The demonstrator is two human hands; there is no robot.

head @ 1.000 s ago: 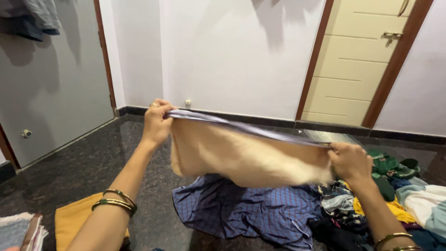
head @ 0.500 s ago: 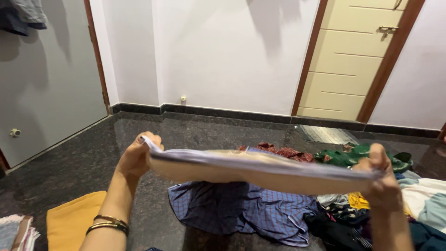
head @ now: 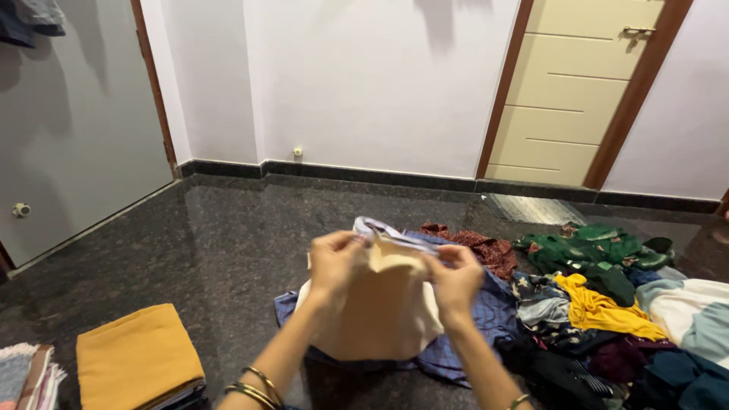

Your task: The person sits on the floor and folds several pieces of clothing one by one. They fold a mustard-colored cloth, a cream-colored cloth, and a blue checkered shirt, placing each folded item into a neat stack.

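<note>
I hold a cream-beige garment (head: 380,315) with a pale lilac striped edge in front of me, folded in half and hanging down. My left hand (head: 334,262) pinches its top edge on the left. My right hand (head: 456,277) pinches the top edge on the right, close beside the left. Both wrists wear gold bangles. Under the garment a blue checked shirt (head: 486,319) lies spread on the dark granite floor (head: 228,243).
A folded mustard cloth (head: 137,357) sits on a stack at the lower left, beside striped folded fabric (head: 26,376). A heap of loose clothes (head: 607,304), green, yellow, maroon and white, lies at the right. A cream door (head: 577,91) and a white wall stand behind.
My hands held the garment stretched wide apart; they have now come together, folding it in half so it hangs lower in front of me.
</note>
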